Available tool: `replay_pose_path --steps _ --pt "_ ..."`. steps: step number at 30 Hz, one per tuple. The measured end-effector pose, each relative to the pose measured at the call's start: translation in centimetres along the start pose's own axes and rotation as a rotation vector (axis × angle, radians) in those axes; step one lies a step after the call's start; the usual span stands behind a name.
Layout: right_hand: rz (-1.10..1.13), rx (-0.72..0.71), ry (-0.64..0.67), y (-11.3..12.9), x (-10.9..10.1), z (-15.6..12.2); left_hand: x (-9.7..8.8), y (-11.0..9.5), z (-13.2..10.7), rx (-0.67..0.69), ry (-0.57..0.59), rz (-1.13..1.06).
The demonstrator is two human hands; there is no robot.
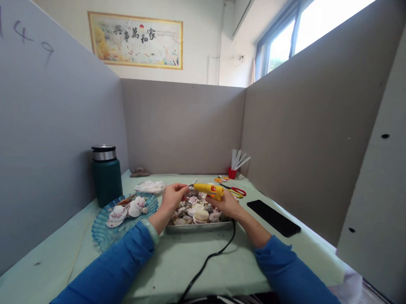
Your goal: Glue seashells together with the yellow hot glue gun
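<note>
My right hand is wrapped round a yellow glue gun, its nozzle pointing left. Close to that nozzle, my left hand has its fingers pinched together; whatever they hold is too small to make out. Both hands are above a shallow metal tray filled with seashells. The gun's black cord runs over the tray's right front and down to the table edge. To the left of my left hand, a blue scalloped plate bears several shells with reddish speckles.
A green bottle stands behind the plate. White crumpled material lies behind my left hand. At the right are red-handled scissors, a black phone and a red cup of white sticks. Grey partitions enclose the table.
</note>
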State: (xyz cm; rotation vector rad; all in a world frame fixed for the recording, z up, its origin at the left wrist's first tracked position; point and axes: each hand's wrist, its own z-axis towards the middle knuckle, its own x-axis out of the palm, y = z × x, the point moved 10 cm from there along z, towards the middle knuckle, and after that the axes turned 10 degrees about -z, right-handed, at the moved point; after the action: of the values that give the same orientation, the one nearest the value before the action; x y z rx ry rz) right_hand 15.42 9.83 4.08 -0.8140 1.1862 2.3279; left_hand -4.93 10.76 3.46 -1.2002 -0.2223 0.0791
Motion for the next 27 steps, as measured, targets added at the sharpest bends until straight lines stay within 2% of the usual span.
replay_pose_path --steps 6,27 --pt "-0.025 0.006 -0.013 -0.2 0.0 0.0 0.1 -0.6 -0.1 0.054 -0.025 0.069" --pt "-0.024 -0.004 -0.032 0.1 -0.2 0.0 0.1 -2.2 -1.0 0.085 -0.053 0.182"
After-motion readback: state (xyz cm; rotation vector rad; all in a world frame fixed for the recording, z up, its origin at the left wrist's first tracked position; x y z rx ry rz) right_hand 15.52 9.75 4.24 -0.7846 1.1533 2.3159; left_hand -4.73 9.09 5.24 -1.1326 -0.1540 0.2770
